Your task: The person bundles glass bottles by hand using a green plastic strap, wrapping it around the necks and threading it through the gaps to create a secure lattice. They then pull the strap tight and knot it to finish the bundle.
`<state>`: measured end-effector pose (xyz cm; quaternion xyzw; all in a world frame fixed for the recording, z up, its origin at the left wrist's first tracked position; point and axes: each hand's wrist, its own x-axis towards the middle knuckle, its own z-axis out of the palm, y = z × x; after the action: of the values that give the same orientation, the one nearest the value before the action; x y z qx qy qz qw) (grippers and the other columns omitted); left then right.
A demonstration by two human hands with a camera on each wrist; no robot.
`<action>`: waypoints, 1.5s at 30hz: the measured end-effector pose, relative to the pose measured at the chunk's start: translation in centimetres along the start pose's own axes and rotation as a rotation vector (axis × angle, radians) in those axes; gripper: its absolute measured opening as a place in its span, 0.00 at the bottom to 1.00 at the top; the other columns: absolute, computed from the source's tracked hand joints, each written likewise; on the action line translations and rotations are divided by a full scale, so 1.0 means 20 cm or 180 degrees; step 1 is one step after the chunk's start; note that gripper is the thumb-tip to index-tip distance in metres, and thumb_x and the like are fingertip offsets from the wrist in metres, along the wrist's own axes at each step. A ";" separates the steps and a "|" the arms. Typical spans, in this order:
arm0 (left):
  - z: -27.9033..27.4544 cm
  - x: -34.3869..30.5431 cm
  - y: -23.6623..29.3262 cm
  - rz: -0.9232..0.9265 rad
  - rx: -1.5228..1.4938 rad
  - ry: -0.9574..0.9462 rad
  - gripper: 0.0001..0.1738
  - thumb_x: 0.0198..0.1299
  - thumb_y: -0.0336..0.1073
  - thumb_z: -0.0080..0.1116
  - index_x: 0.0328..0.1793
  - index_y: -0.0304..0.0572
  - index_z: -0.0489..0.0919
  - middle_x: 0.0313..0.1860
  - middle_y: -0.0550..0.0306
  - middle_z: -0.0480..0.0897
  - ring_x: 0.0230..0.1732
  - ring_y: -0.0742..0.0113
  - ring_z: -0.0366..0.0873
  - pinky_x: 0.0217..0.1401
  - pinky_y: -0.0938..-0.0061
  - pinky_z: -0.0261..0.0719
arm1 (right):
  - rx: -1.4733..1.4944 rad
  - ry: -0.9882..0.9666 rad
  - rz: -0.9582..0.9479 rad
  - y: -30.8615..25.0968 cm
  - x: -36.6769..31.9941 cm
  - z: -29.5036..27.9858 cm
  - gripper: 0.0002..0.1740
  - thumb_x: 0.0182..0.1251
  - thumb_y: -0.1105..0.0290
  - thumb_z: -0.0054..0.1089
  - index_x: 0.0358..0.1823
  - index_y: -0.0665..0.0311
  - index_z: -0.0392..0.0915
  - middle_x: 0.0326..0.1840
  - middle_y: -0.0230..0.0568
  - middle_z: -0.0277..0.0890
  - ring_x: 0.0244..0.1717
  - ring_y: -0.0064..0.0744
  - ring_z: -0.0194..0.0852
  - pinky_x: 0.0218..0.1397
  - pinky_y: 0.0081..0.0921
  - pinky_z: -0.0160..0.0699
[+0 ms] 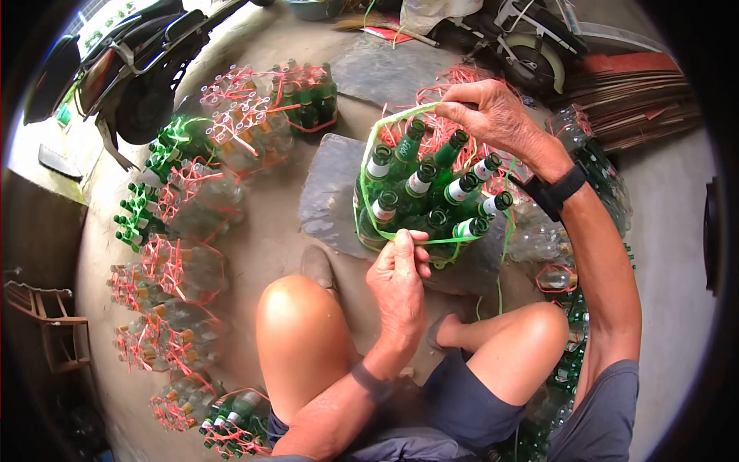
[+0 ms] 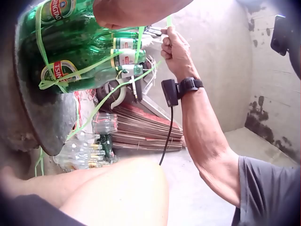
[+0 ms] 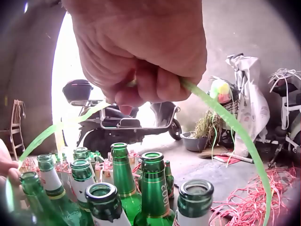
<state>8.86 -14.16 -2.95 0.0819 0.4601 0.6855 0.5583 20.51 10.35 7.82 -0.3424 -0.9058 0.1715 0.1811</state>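
A cluster of green glass bottles [image 1: 418,182] stands upright on a dark slab [image 1: 319,202] before the person's knees. Around it runs a light green plastic strap [image 3: 235,125]. The left hand [image 1: 400,281] pinches the strap between thumb and fingers at the near side of the bottle necks. Above the far side, the right hand [image 1: 490,115] grips another stretch of the strap, raised over the bottle mouths. In the right wrist view the strap passes through its curled fingers. In the left wrist view, more strap crosses the lower bottle bodies [image 2: 59,70], with a knot there.
Strapped bundles of clear and green bottles [image 1: 192,266] line the left side; more bottles [image 1: 539,242] stand at right. Tangled red strap [image 3: 256,197] lies behind the slab. Motorbikes [image 1: 531,58], flat stacked cardboard [image 1: 639,104] and a wooden chair [image 1: 61,319] stand farther out.
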 end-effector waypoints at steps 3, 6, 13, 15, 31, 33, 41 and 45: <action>0.01 0.01 0.00 -0.0046 -0.0008 0.0081 0.18 0.86 0.45 0.59 0.52 0.37 0.88 0.34 0.64 0.81 0.31 0.77 0.74 0.37 0.80 0.73 | -0.0099 -0.0155 0.0038 0.01 0.06 0.04 0.14 0.81 0.61 0.68 0.43 0.65 0.90 0.23 0.37 0.74 0.28 0.25 0.70 0.35 0.34 0.72; 0.02 0.02 0.01 -0.0097 -0.0031 0.0144 0.18 0.86 0.45 0.59 0.51 0.37 0.88 0.34 0.64 0.81 0.31 0.76 0.73 0.37 0.80 0.73 | -0.0227 -0.0285 0.0224 0.05 0.11 0.06 0.15 0.76 0.58 0.68 0.42 0.62 0.92 0.26 0.43 0.86 0.29 0.35 0.85 0.38 0.39 0.80; 0.02 0.04 0.01 -0.0228 -0.0155 0.0207 0.18 0.85 0.45 0.58 0.51 0.37 0.87 0.33 0.64 0.80 0.30 0.76 0.72 0.36 0.80 0.72 | -0.0123 -0.0631 0.0455 0.13 0.15 0.13 0.16 0.78 0.59 0.69 0.41 0.68 0.88 0.21 0.36 0.72 0.26 0.25 0.68 0.32 0.37 0.70; 0.03 0.04 0.01 -0.0234 -0.0131 0.0213 0.18 0.86 0.45 0.58 0.50 0.37 0.86 0.32 0.64 0.80 0.30 0.76 0.72 0.36 0.80 0.72 | -0.0061 -0.0752 0.0542 0.16 0.15 0.15 0.16 0.78 0.60 0.69 0.41 0.69 0.88 0.21 0.36 0.72 0.26 0.24 0.68 0.32 0.37 0.69; 0.01 0.07 -0.01 -0.0223 -0.0069 0.0165 0.18 0.86 0.46 0.58 0.48 0.38 0.86 0.31 0.64 0.78 0.30 0.76 0.71 0.35 0.80 0.71 | 0.0174 -0.1043 0.0586 0.32 0.12 0.13 0.22 0.80 0.59 0.67 0.30 0.69 0.80 0.22 0.22 0.63 0.27 0.17 0.59 0.30 0.33 0.60; 0.01 0.07 -0.02 -0.0219 -0.0051 0.0165 0.18 0.85 0.46 0.58 0.48 0.39 0.86 0.31 0.64 0.78 0.30 0.76 0.71 0.35 0.80 0.71 | 0.0279 -0.1133 0.0636 0.32 0.11 0.10 0.21 0.80 0.59 0.66 0.30 0.67 0.81 0.23 0.19 0.63 0.27 0.16 0.58 0.30 0.31 0.59; -0.01 0.10 -0.05 -0.0231 0.0070 0.0122 0.18 0.85 0.46 0.59 0.47 0.40 0.87 0.30 0.65 0.78 0.30 0.77 0.71 0.35 0.80 0.71 | 0.0573 -0.0921 0.0873 0.36 0.03 0.10 0.23 0.79 0.59 0.64 0.26 0.64 0.73 0.23 0.17 0.57 0.27 0.16 0.55 0.30 0.30 0.56; -0.01 0.11 -0.05 -0.0197 0.0110 0.0014 0.17 0.84 0.46 0.61 0.47 0.41 0.87 0.30 0.66 0.78 0.30 0.78 0.71 0.35 0.80 0.70 | 0.0499 -0.1241 0.1000 0.43 -0.02 0.06 0.21 0.79 0.60 0.63 0.27 0.65 0.77 0.23 0.17 0.59 0.27 0.15 0.56 0.30 0.30 0.57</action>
<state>8.70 -12.48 -4.72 0.0757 0.4754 0.6601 0.5767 25.07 15.97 3.02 -0.4242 -0.8433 0.3300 0.0002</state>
